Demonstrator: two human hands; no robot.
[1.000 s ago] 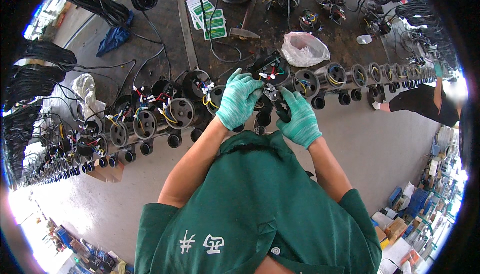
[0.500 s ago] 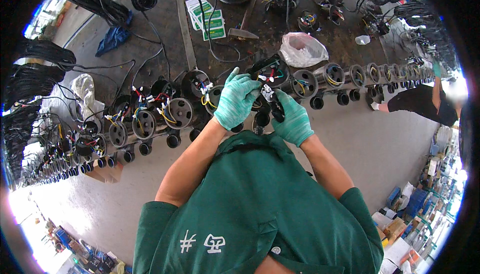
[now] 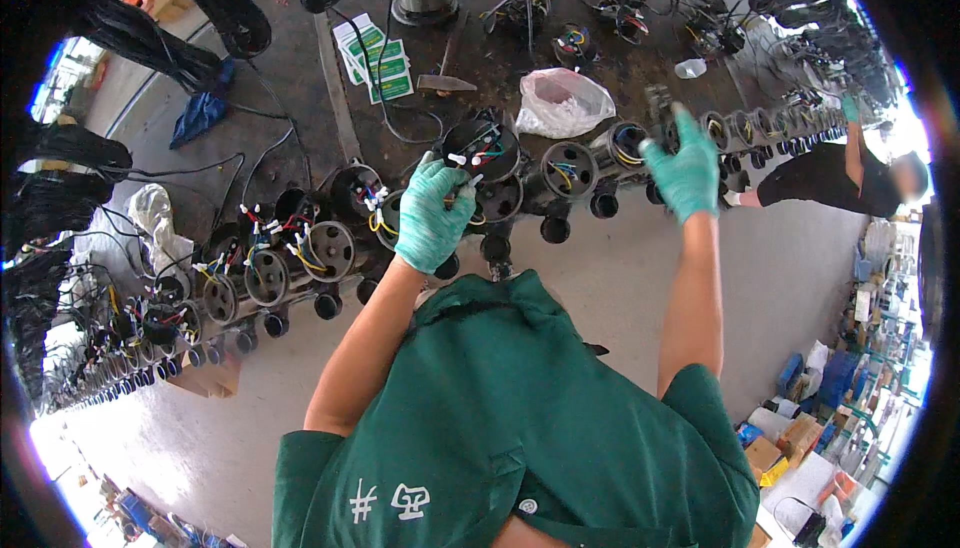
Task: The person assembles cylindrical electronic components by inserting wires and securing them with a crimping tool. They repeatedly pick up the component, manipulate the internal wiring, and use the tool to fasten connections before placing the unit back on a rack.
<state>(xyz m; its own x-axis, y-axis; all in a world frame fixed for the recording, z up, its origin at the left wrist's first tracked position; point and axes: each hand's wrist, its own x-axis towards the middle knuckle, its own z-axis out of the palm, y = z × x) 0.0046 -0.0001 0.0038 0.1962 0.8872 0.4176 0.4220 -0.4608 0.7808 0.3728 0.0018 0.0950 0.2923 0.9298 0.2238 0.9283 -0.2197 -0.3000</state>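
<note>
Head view: hands apart. Left hand (image 3: 435,216) bent at wires (image 3: 489,154) in black round housing (image 3: 507,159) on table (image 3: 295,60); grip unclear. Right hand (image 3: 686,176) spread beside blurred dark tool (image 3: 659,105). Risks: careless tug loosening wires; tool, poorly placed, sliding.

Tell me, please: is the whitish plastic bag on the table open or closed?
Open: the plastic bag has its mouth spread, and small white pieces show inside it.

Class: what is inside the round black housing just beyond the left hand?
Inside the housing, red and green wires and a white connector show. The left hand covers its near-left edge; what lies behind is hidden.
</note>
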